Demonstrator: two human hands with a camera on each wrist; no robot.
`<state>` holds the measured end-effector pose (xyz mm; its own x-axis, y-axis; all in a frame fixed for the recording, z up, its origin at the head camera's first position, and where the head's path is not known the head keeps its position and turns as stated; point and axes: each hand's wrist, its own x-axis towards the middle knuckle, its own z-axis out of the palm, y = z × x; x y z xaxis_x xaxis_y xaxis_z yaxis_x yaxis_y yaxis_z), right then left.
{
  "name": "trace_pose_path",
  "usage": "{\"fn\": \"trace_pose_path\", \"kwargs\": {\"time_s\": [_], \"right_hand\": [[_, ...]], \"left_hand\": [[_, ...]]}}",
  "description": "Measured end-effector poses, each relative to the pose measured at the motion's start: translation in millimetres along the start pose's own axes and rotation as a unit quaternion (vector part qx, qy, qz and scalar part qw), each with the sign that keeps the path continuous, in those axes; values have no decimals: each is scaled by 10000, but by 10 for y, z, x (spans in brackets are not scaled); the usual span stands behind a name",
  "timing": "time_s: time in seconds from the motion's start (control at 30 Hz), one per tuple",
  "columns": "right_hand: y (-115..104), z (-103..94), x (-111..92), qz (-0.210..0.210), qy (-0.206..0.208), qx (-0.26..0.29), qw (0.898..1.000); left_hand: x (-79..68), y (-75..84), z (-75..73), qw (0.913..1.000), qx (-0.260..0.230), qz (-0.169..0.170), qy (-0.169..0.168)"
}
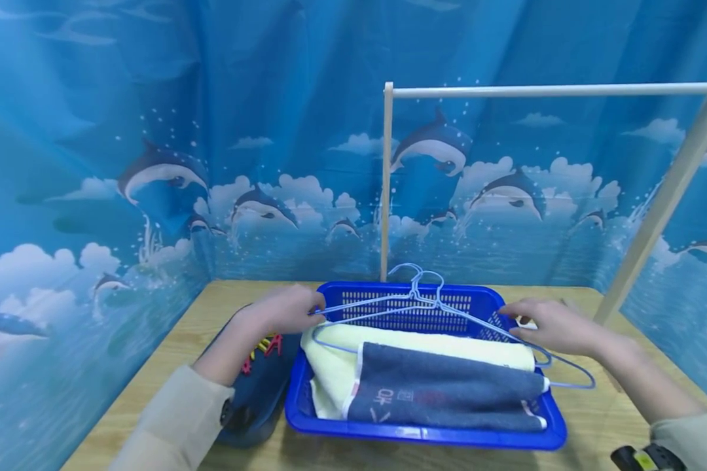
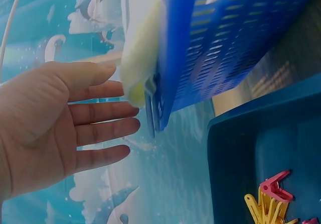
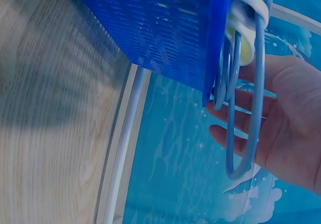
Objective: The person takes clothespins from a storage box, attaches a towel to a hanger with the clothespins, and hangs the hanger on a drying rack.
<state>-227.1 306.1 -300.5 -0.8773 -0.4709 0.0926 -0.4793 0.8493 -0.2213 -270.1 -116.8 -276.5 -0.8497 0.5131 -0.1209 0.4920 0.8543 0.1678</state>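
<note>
A blue plastic basket point(image 1: 424, 433) holds a pale yellow towel point(image 1: 330, 366) and a dark blue-grey towel point(image 1: 442, 386). Two light blue hangers point(image 1: 383, 302) lie across the towels, their hooks pointing to the back. My left hand point(image 1: 289, 309) is at the basket's back left corner, by the hangers' left arms. In the left wrist view, its fingers point(image 2: 108, 131) are straight and spread close to the yellow towel. On the other side, my right hand point(image 1: 550, 324) reaches over the basket's right rim, near the hangers' right arms. Its fingers look loosely bent behind the hanger ends point(image 3: 243, 169) in the right wrist view.
Left of the basket stands a dark blue bin point(image 1: 259, 412) with red and yellow clothes pegs point(image 1: 266, 345) in it. A wooden rack with a white crossbar point(image 1: 554, 90) rises behind the basket. Its right post point(image 1: 660, 209) stands near my right hand. A dolphin-print curtain hangs behind the wooden table.
</note>
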Motion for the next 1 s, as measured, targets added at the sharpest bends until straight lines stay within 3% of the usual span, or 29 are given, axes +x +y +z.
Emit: {"fn": "trace_pose_path", "kwargs": {"time_s": [0.23,0.57,0.8,1.0], "right_hand": [[-58,-20,32,39,-46,63,10000],[-82,-17,30,169,-186,27,9997],[-113,-23,31,257,-114,-124,9995],[-206,-66,70,134,-68,-262,9995]], "left_hand": [[-27,33,16,9997,92,109,-183],[-108,-59,119,9985,289,440,158],[-199,-87,155,9987,321,391,105],[-246,-137,197,9975,401,567,146]]}}
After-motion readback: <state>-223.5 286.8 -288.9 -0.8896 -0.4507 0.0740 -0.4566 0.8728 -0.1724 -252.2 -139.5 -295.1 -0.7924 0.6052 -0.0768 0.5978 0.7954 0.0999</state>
